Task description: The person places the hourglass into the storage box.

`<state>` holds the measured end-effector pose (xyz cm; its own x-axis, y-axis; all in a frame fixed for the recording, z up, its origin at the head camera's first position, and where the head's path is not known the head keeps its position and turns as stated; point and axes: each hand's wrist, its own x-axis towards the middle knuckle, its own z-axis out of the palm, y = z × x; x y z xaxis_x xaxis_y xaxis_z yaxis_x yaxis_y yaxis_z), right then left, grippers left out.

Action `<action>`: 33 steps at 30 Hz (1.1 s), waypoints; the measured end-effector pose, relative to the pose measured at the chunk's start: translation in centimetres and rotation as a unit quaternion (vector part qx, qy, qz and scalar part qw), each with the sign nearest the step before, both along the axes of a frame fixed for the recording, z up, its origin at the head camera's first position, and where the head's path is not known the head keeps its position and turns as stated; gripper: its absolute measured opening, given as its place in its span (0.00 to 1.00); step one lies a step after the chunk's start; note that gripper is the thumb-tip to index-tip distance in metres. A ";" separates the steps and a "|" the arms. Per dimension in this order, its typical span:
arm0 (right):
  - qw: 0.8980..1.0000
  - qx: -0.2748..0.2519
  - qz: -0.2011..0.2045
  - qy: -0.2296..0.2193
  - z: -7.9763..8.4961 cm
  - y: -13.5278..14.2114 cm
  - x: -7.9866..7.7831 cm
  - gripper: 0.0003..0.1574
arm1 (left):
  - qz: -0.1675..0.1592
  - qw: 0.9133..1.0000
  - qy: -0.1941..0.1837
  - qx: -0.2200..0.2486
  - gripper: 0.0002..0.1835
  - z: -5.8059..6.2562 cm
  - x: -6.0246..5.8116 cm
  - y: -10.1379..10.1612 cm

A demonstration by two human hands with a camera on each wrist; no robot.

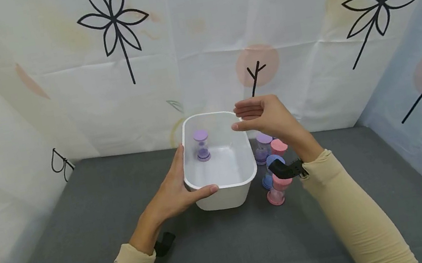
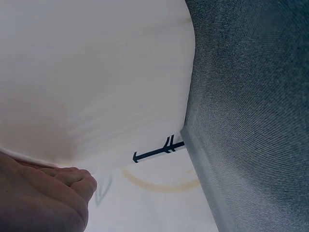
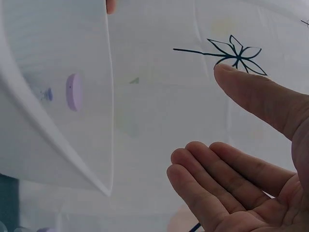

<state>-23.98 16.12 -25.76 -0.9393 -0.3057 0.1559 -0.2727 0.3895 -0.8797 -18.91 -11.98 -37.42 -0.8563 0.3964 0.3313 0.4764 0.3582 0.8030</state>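
A white plastic tub [image 1: 224, 198] stands on the table, and inside it a purple sand timer [image 1: 202, 146] is upright towards the left wall. My left hand [image 1: 174, 188] grips the tub's left side, its thumb along the front rim and its fingers along the outer wall. Above the tub's right rim is my right hand [image 1: 263, 118], holding nothing, with fingers together and thumb apart. In the right wrist view, the timer's purple cap [image 3: 74, 92] shows through the tub's mouth. Just right of the tub stand several more sand timers, among them a blue one [image 1: 268, 181] and a front pink one [image 1: 276, 196].
Behind those stand another purple timer [image 1: 262, 151] and a pink one [image 1: 278, 146], partly covered by the right arm. Dark grey cloth [image 1: 87, 245] covers the table. A pale printed curtain [image 1: 197, 22] hangs close behind the tub and along both sides.
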 end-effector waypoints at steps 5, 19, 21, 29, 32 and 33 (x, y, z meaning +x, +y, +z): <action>0.999 -0.029 -0.013 -0.011 -1.2 2.5 1.4 0.39 | 0.001 1.000 0.018 -0.005 0.70 0.0 0.0 0.0; 0.995 -0.083 -0.050 0.006 -5.6 7.6 4.0 0.35 | -0.007 1.000 0.005 0.010 0.69 1.4 1.0 0.5; 0.994 -0.093 -0.050 0.006 -6.2 8.0 4.1 0.34 | -0.010 1.000 0.002 0.015 0.68 1.8 1.3 0.6; 0.993 -0.096 -0.070 0.001 -7.5 9.5 4.2 0.34 | -0.004 1.000 0.015 0.002 0.69 0.3 0.3 0.2; 0.993 -0.097 -0.064 0.002 -7.6 9.9 4.2 0.33 | -0.005 1.000 0.016 0.001 0.69 0.0 0.0 0.0; 0.993 -0.101 -0.060 0.000 -7.6 10.0 4.2 0.33 | -0.004 1.000 0.016 0.002 0.69 -0.1 0.0 -0.1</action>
